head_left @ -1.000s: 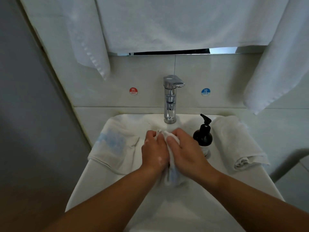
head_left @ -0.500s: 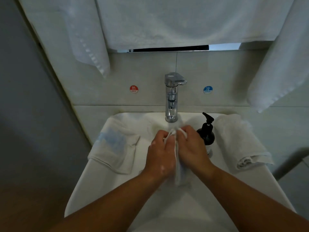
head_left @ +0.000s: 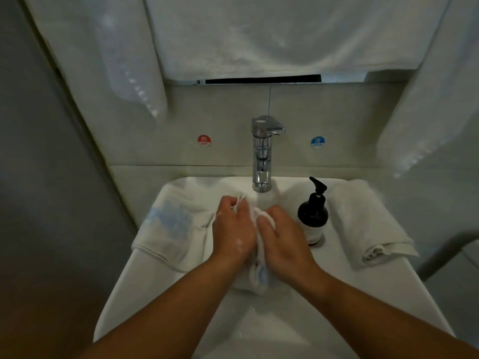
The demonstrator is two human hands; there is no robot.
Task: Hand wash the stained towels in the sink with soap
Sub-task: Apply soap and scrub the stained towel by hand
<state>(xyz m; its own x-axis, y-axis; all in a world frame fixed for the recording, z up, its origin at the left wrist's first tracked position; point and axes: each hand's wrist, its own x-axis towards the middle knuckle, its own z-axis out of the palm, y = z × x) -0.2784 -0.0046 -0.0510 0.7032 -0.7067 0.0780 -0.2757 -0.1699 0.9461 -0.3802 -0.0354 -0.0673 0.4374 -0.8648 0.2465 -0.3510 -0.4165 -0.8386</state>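
Note:
A small white towel [head_left: 259, 277] with a blue stain is bunched between my two hands over the white sink [head_left: 134, 288]. My left hand [head_left: 233, 229] grips its upper part, with suds on the knuckles. Pressed against it from the right, my right hand [head_left: 282, 237] clutches the same cloth. The towel's lower end hangs below my wrists. A second white towel [head_left: 173, 226] with a blue stain lies over the sink's left rim. A black pump soap bottle [head_left: 313, 213] stands just right of my right hand.
A chrome tap [head_left: 263, 154] rises behind my hands, between a red HOT sticker [head_left: 204, 140] and a blue COLD sticker [head_left: 317, 142]. A folded white towel [head_left: 368, 224] lies on the sink's right rim. White towels [head_left: 259, 35] hang above.
My hands have slid against each other with the towel between them: the left moved up and left, the right dropped slightly. The view also shifted a little.

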